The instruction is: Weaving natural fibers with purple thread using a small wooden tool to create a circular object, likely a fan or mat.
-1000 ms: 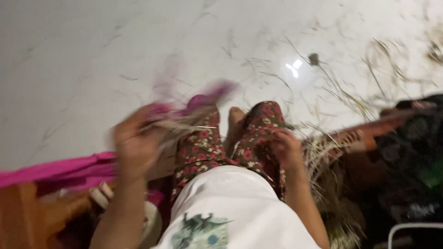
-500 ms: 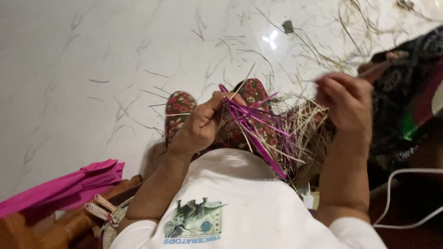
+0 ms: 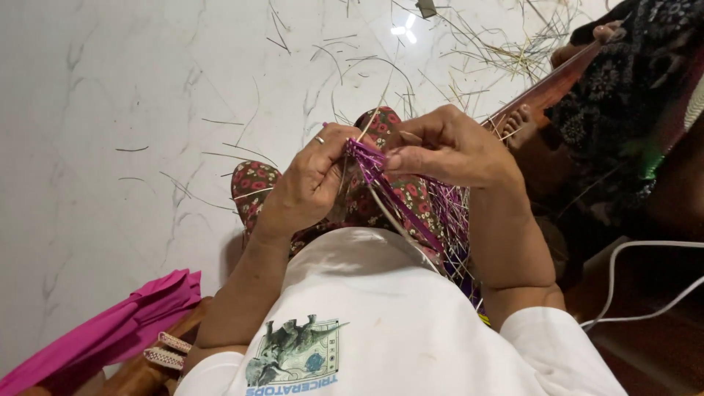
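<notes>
My left hand (image 3: 304, 183), a ring on one finger, grips the top of a bundle of purple strips (image 3: 392, 192) that fans down over my flowered trousers (image 3: 257, 183). My right hand (image 3: 447, 150) meets it from the right, thumb and fingers pinching the same purple strips and a pale straw strand (image 3: 374, 110) that sticks upward. Both hands touch at the bundle, above my knees. More pale and purple strands (image 3: 451, 213) hang below my right wrist.
The white marble floor (image 3: 110, 95) is strewn with loose straw bits (image 3: 506, 51). Another person's bare foot (image 3: 517, 125) and dark patterned clothing (image 3: 623, 88) lie at the right. A pink cloth (image 3: 110, 330) sits at lower left, a white cable (image 3: 645, 293) at lower right.
My right hand came in from the right and closed onto the bundle beside my left hand. The view has shifted, so the floor and my knees sit lower left.
</notes>
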